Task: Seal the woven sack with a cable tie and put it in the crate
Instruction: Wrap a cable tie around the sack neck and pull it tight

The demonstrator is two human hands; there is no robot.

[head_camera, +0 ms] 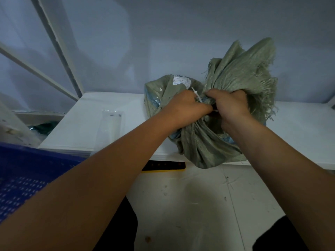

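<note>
At your far left the blue perforated crate (21, 178) sits lower than the tabletop, cut off by the edge of the view. Its near wall lies just beside the left front corner of the white table (85, 109). Above it, white frame bars (59, 51) slant up against the pale wall and close off that side.

On the table, a clear flat packet (111, 127) lies near the front edge. There is bare surface between it and the sack. Your left forearm crosses over the table's front edge just right of the packet.

Your left hand (183, 104) is closed in a fist at the gathered neck of the woven sack (199, 142). Its fingers are curled round the white cable tie (197, 96), whose tail sticks up out of the fist. A white label (181, 81) shows on the sack just above that hand.

The sack rests on the table, close to the back wall. Its lower bulge hangs over the front edge, above a black and yellow strip (163, 166) under the tabletop.

Your right hand (230, 104) touches the left one, its fingers curled tight round the bunched neck. Above it the frayed mouth of the sack fans up against the wall.

Right of the sack the tabletop runs on bare to the edge of the view. Below the front edge, scuffed pale floor (199, 205) lies open between your arms.
</note>
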